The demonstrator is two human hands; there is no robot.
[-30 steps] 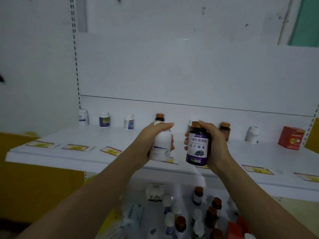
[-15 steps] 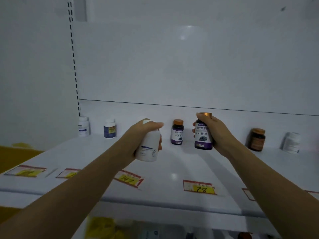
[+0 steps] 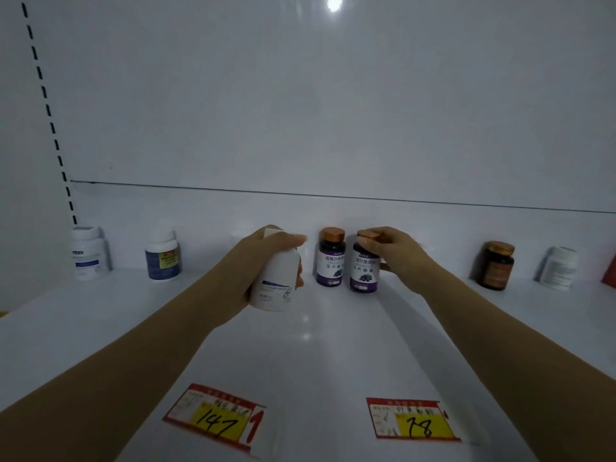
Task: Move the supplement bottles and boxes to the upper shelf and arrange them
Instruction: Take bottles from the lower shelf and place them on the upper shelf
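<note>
Where handwritten price tags, 147 [image 3: 213, 416] and 78 [image 3: 413, 418], mark the front of the upper shelf [image 3: 316, 345], both arms now reach deeper than half a second ago. The left hand [image 3: 253, 265] keeps its fingers wrapped round a white bottle [image 3: 275, 285], apparently just above the shelf. The right hand [image 3: 395, 251], fingers clamped on the copper cap, has lowered the purple bottle [image 3: 364, 273] beside its twin [image 3: 331, 261] at the back, so that placement looks nearly done. Both purple labels show Chinese print, including 压片.
</note>
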